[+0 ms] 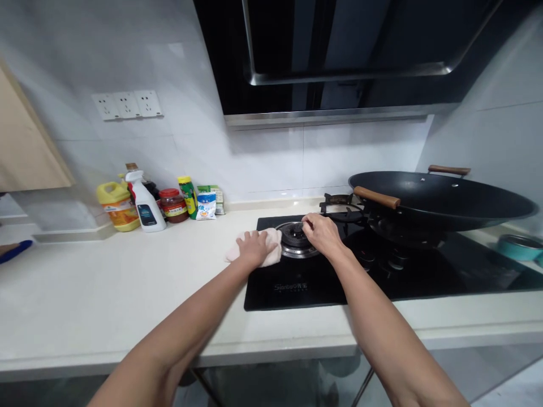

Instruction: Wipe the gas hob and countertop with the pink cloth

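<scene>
My left hand (252, 249) presses down on a folded pale cloth (272, 255), its fingers curled over it. The cloth lies across the left edge of the black glass gas hob (292, 297) and onto the white counter. My right hand (323, 233) is at the left burner, its fingertips pinched together on the dark burner cap (292, 230). A shiny metal ring (292, 252) surrounds the cap. The right hand hides the burner's right side, and its exact hold on the cap is partly covered.
A large black wok (441, 198) with wooden handles rests on the right burner, by a loose-looking black pan support (341, 206). Spray bottle (146, 206), yellow jug (119, 206), jar (173, 206) and seasoning packets (206, 206) line the wall. The range hood (339, 96) overhangs the hob.
</scene>
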Demonstrator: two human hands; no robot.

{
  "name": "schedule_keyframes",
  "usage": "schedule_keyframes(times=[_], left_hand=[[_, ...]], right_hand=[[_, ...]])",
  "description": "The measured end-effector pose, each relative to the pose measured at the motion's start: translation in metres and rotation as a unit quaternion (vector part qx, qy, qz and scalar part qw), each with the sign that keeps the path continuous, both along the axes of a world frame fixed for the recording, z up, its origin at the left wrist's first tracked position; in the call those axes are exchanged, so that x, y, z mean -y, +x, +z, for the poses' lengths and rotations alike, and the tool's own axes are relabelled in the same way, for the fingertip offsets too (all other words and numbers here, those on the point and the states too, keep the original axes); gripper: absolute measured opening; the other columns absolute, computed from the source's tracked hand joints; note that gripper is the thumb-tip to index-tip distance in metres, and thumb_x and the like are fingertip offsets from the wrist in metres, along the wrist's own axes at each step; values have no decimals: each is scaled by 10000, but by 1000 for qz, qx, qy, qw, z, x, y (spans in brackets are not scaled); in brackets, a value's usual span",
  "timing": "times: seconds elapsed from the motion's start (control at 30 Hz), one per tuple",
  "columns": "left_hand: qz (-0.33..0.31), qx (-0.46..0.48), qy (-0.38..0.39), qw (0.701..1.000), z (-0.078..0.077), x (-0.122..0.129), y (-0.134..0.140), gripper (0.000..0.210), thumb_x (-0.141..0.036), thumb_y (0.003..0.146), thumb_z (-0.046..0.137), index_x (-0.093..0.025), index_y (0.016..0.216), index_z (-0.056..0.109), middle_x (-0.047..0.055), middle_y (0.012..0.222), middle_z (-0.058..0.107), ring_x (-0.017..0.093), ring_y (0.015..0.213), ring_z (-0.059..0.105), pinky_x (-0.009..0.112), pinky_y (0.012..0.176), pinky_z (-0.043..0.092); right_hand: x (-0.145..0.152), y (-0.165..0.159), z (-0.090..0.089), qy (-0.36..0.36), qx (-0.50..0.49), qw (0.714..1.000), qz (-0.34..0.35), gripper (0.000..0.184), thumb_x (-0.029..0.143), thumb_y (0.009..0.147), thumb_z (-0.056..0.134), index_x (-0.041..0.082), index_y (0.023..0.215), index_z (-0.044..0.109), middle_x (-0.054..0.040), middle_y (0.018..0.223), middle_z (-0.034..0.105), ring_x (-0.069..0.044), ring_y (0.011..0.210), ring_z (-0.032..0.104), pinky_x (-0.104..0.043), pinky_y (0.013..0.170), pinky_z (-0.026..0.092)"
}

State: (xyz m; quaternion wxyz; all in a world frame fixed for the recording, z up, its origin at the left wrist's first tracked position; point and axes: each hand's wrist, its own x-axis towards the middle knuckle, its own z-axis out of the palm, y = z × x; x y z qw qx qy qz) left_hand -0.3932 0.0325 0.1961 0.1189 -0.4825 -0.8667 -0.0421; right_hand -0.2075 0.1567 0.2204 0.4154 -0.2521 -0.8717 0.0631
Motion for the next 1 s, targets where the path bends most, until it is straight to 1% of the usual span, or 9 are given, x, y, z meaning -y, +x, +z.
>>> schedule_keyframes(times=[0.2, 0.37, 0.43, 0.5, 0.6, 0.67, 0.77, 0.87, 1.0], left_hand=[[-114, 20, -37, 993, -18, 40, 34, 597, -629, 963, 364, -304, 1455, 462, 109, 1558, 394, 414, 1347, 351, 657, 1047, 281], [-232, 94, -28, 968, -7, 74, 43, 582, -576, 904, 523, -340, 1436, 492, 81, 1542, 430, 393, 1337, 380, 603, 1055, 334], [-272, 177, 4, 946, 3, 78, 30, 475, -465, 836, 621, -290, 1276, 644, 73, 1394, 584, 337, 1239, 493, 499, 1039, 398], [-281, 256, 49, 924, 12, 77, 11, 265, -337, 796, 607, -222, 986, 751, 50, 1132, 718, 258, 1050, 615, 362, 941, 477], [-228, 303, 120, 918, 16, 71, -20, 284, -266, 824, 456, -174, 784, 721, 29, 820, 732, 189, 769, 661, 273, 707, 512], [-182, 294, 175, 922, 11, 69, -35, 335, -259, 861, 378, -159, 817, 695, 33, 737, 698, 185, 688, 647, 273, 626, 493], [-139, 268, 246, 921, 1, 75, -42, 303, -277, 903, 384, -174, 835, 661, 42, 793, 683, 187, 741, 635, 294, 688, 485], [-175, 174, 304, 920, -5, 82, -34, 242, -270, 934, 445, -198, 863, 665, 47, 904, 677, 183, 845, 619, 309, 804, 465], [-242, 58, 352, 902, -7, 83, -25, 189, -217, 947, 484, -197, 928, 671, 45, 903, 666, 161, 811, 619, 288, 778, 479]], right_hand=[[10, -7, -1, -10, -8, 999, 49, 169, 201, 880, 518, 237, 922, 678, -19, 947, 716, -175, 840, 618, -289, 763, 386], [39, -25, -10, -64, 39, 976, 204, 134, 207, 872, 536, 217, 834, 665, -2, 842, 682, -141, 759, 582, -256, 718, 403], [53, -34, -16, -69, 91, 960, 257, 154, 215, 891, 524, 214, 821, 661, -4, 843, 676, -143, 772, 576, -260, 732, 408], [65, -40, -19, -69, 135, 949, 277, 194, 249, 934, 490, 217, 855, 665, -13, 876, 674, -158, 830, 574, -279, 778, 413], [75, -40, -18, -80, 183, 941, 272, 270, 405, 981, 462, 245, 1093, 649, -42, 1051, 662, -202, 984, 557, -331, 871, 409], [82, -36, -16, -79, 226, 934, 264, 439, 549, 955, 481, 269, 1282, 567, -69, 1185, 616, -244, 1077, 522, -385, 921, 396], [94, -36, -20, -24, 291, 928, 233, 634, 714, 861, 522, 292, 1335, 527, -100, 1237, 551, -321, 1137, 456, -498, 958, 357], [105, -45, -33, 33, 308, 931, 193, 590, 726, 861, 505, 248, 1197, 584, -112, 1174, 533, -340, 1106, 427, -552, 945, 339], [95, -62, -49, 51, 285, 937, 197, 488, 646, 922, 476, 213, 1130, 561, -109, 1141, 525, -296, 1051, 430, -515, 934, 365]])
